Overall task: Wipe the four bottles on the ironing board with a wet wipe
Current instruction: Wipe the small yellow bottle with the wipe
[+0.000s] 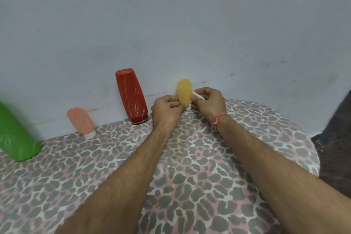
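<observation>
Pale blue wall (171, 15) fills the upper half of the frame, scuffed with dark marks at right. Below it, the ironing board (190, 176) spreads across the lower half, its cover printed in grey and pink leopard spots; rounded end at right of frame, dark floor (336, 148) beyond it.

Four bottles along the wall edge of the board, all cap-down:
- green bottle (16, 135), far left, partly cut by the frame edge, blurred.
- pink bottle (80, 120), small, white cap at its foot, left of centre.
- red bottle (132, 96), tallest in full view, centre, leaning toward the wall; whether it touches cannot be told.
- yellow bottle (184, 91), small, right of centre, held between both hands.

Left hand (167, 111): grip clamped on the yellow bottle's lower left side, fingers curled round it, thumb tip over the bottom near the white cap.

Right hand (208, 103): grip pinched together on a white wet wipe (197, 96), bunched small, which lies against the yellow bottle's right side. Thumb rests on the bottle front.

Pink thread bracelet (219, 118) on the right wrist. Both forearms bare, reaching in from the bottom of the frame, well apart at the bottom and converging at the bottle.
</observation>
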